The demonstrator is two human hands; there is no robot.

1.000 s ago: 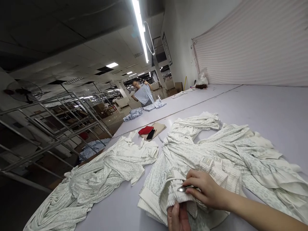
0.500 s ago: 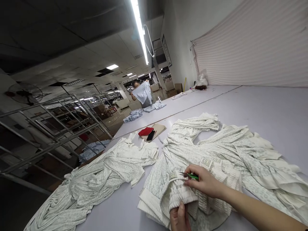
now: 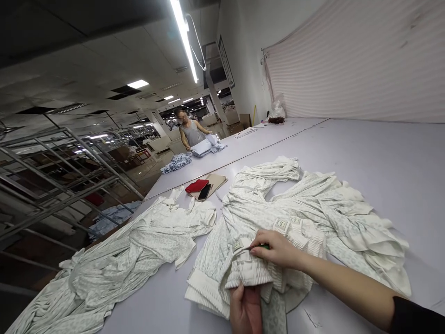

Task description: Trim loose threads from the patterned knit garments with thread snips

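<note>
My left hand [image 3: 245,308] is tucked under the ribbed waistband [image 3: 252,271] of a white garment with a pale grey-green spotted print, thumb on top and fingers beneath. Above it, my right hand [image 3: 276,248] is closed around green-handled thread snips [image 3: 265,245], its fingertips at the cloth beside a small label [image 3: 238,244]. The snips' blades are mostly hidden by the fingers. More of the same printed garments [image 3: 250,208] lie heaped behind and to the right, two with labels showing. A second pile [image 3: 139,250] stretches along the left.
On the pale table [image 3: 365,157] a red cloth item [image 3: 197,186] and a black phone [image 3: 205,191] lie by beige card [image 3: 216,182]. Beyond, a person [image 3: 192,132] handles light-blue garments [image 3: 177,162]. A metal rack [image 3: 83,199] stands left.
The view has swung right, so everything sits further left. My right fingertips have come down onto the cloth by the label, covering the blades. The far person has lowered a blue garment to the table.
</note>
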